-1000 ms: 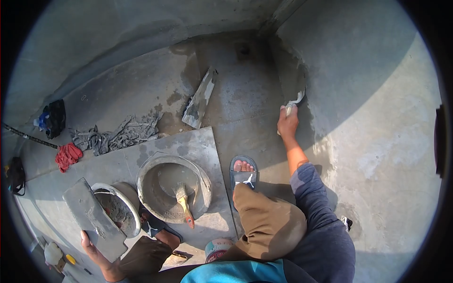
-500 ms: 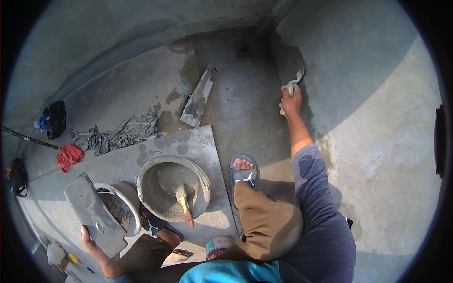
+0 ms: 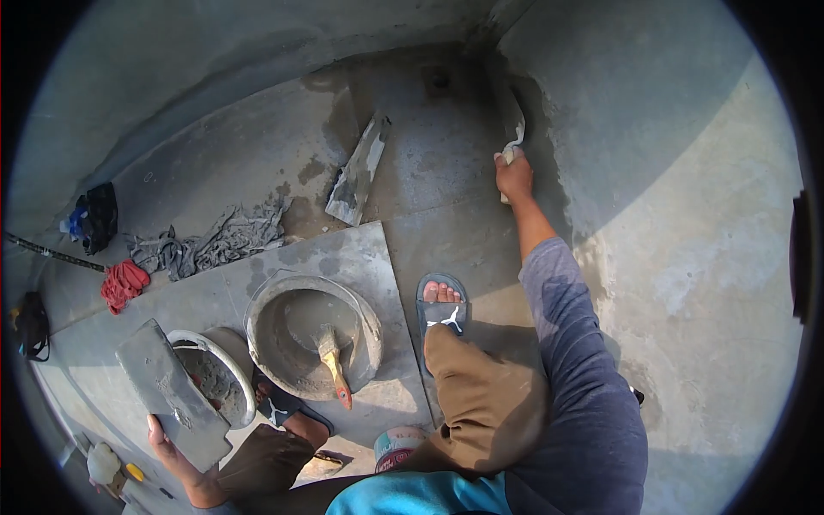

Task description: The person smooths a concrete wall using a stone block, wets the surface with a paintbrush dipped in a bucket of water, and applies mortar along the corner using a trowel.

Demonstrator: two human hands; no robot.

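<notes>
My right hand point(image 3: 515, 177) is closed round the pale handle of a trowel point(image 3: 514, 116), whose blade lies along the foot of the right wall. At the lower left, my left hand point(image 3: 176, 455) holds a flat grey mortar board point(image 3: 174, 396) from beneath, tilted, with a little wet mortar on it. Partly behind the board is a small bucket point(image 3: 249, 396) with mortar inside. Beside it stands a larger bucket point(image 3: 374, 330) with a brush point(image 3: 333, 365) resting in it, bristles down.
A mortar-smeared strip point(image 3: 359, 174) lies on the floor ahead. Grey cloth point(image 3: 225, 243), a red cloth point(image 3: 124, 285) and a black bag point(image 3: 101, 219) are at the left. A tin point(image 3: 397, 446) stands near my legs. The wall point(image 3: 687, 240) rises on the right.
My right hand has moved left with the trowel, off the wall's lower part, and the blade now shows pointing away from me. My left hand and the board have barely moved.
</notes>
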